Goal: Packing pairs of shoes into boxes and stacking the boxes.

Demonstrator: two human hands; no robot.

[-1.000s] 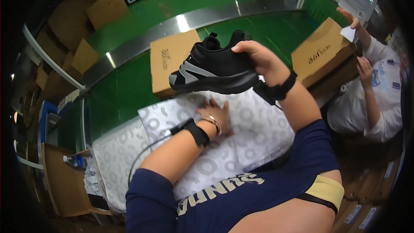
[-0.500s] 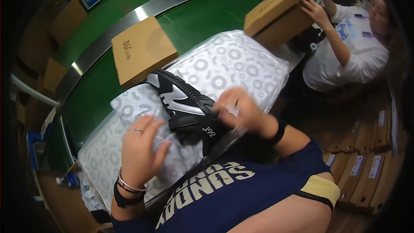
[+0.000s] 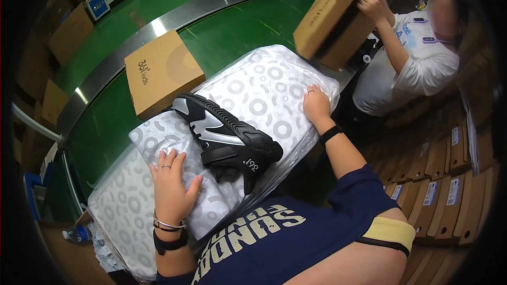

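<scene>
A black sneaker with silver panels (image 3: pixel 227 134) lies on its side in the middle, its ridged sole toward the far right. Beneath it is a sheet of white tissue paper with grey ring prints (image 3: pixel 150 132), on top of a paper stack (image 3: pixel 266 82) in clear plastic. My left hand (image 3: pixel 175 187) rests on the sheet left of the shoe, fingers spread, holding nothing. At the stack's right end, my right hand (image 3: pixel 317 105) touches the paper with its fingers extended and slightly bent. Its thumb is hidden, and the hand is apart from the shoe.
A closed brown shoebox (image 3: pixel 163 71) sits beyond the shoe on the green belt (image 3: pixel 237 29), which has a metal edge. At the far right a co-worker (image 3: pixel 412 63) handles another brown box (image 3: pixel 330 26). Shoeboxes (image 3: pixel 443 206) line the right side. A bottle (image 3: pixel 75 234) lies at lower left.
My right hand has left the shoe's heel and moved right onto the paper's far end. The left hand stays on the sheet. The co-worker's box has tilted.
</scene>
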